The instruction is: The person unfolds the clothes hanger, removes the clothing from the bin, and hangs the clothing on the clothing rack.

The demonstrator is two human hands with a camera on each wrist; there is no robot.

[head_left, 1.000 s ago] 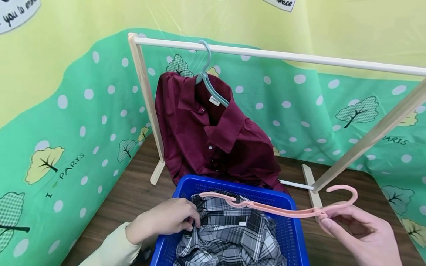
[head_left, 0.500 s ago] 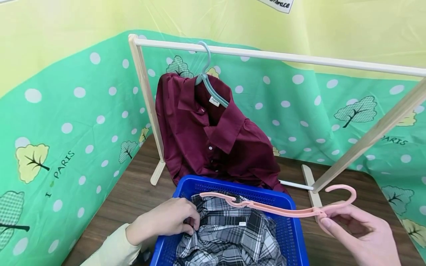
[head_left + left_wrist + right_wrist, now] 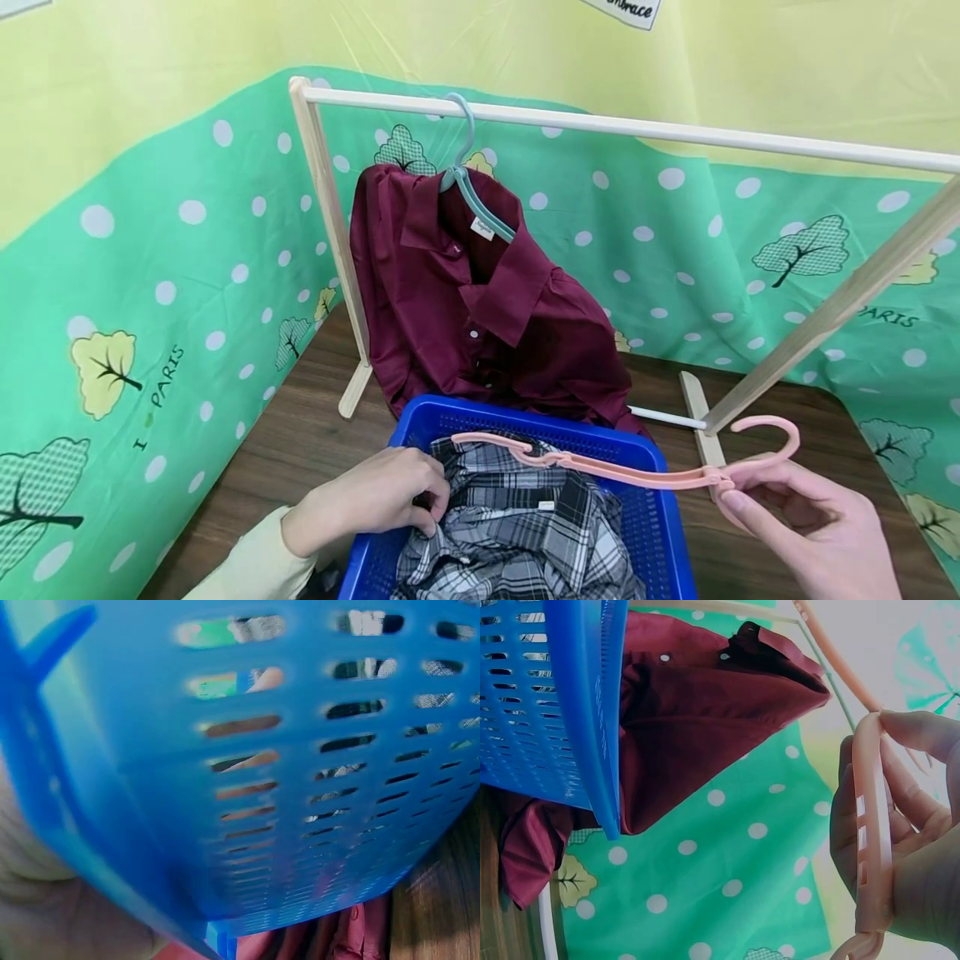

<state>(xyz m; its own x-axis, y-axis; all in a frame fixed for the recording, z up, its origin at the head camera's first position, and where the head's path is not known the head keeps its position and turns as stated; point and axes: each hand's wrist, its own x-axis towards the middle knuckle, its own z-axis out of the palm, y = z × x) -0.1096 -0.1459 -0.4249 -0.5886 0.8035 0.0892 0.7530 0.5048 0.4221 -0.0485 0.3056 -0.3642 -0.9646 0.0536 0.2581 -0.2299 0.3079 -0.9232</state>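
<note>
A black, grey and white plaid shirt (image 3: 517,533) lies crumpled in a blue basket (image 3: 667,533). My left hand (image 3: 378,492) reaches over the basket's left rim and pinches the shirt's edge between thumb and fingers. In the left wrist view the basket wall (image 3: 172,772) hides most of that grip. My right hand (image 3: 821,512) holds a pink hanger (image 3: 637,477) near the base of its hook. One hanger arm extends left above the shirt; the other is mostly hidden by the hand in the head view. The right wrist view shows fingers around the hanger (image 3: 871,825).
Behind the basket, a maroon shirt (image 3: 480,308) hangs by a teal hanger (image 3: 480,208) from the white bar (image 3: 637,127) of a wooden rack. The rack's right leg (image 3: 832,317) slants down near my right hand. A printed curtain (image 3: 187,275) surrounds the brown tabletop (image 3: 277,433).
My right hand and the pink hanger have shifted very slightly left. The left hand keeps pinching the plaid shirt, nearly still. The curtain at the left has swayed.
</note>
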